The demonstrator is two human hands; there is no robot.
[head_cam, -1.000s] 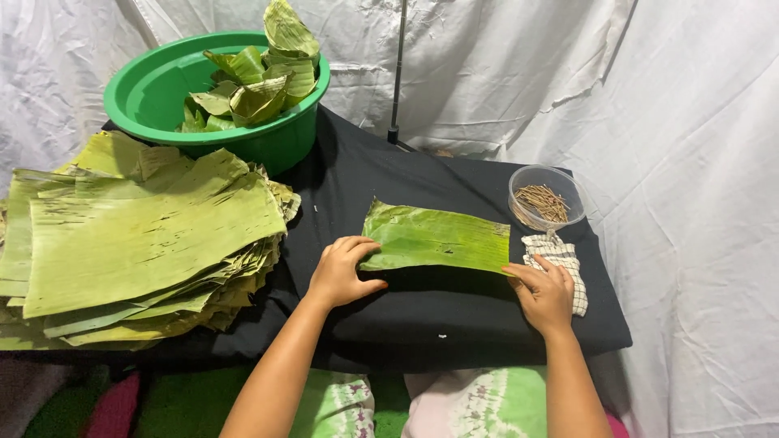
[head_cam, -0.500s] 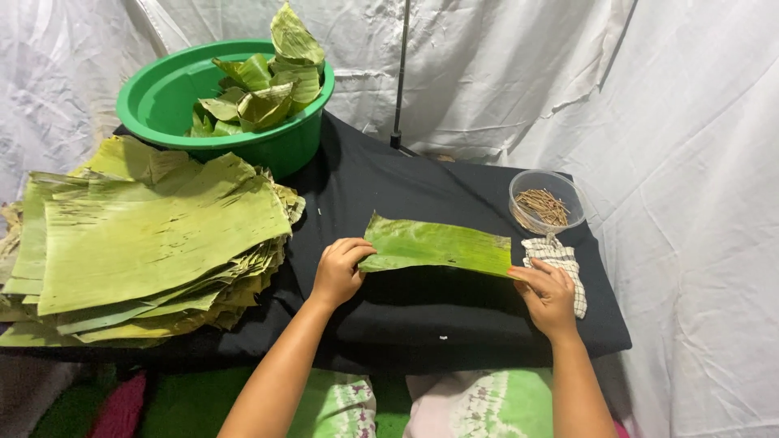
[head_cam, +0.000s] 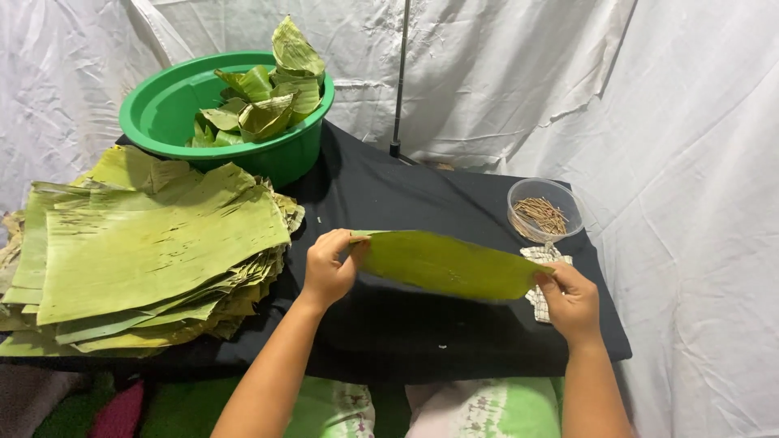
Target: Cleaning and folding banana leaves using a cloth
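A green banana leaf piece (head_cam: 445, 264) is held up off the black table (head_cam: 422, 195), its near edge lifted so I see its underside. My left hand (head_cam: 329, 266) pinches the leaf's left end. My right hand (head_cam: 570, 302) grips its right end, just over a small checked cloth (head_cam: 542, 258). The leaf sags slightly between the two hands.
A thick stack of flat banana leaves (head_cam: 146, 243) lies at the left. A green basin (head_cam: 174, 109) with folded leaf parcels stands at the back left. A clear cup of small sticks (head_cam: 542, 212) sits at the right. A thin pole (head_cam: 398, 81) rises at the back.
The leaf lay flat on the table under both hands a second ago; now both hands have lifted it by its ends and tilted it up.
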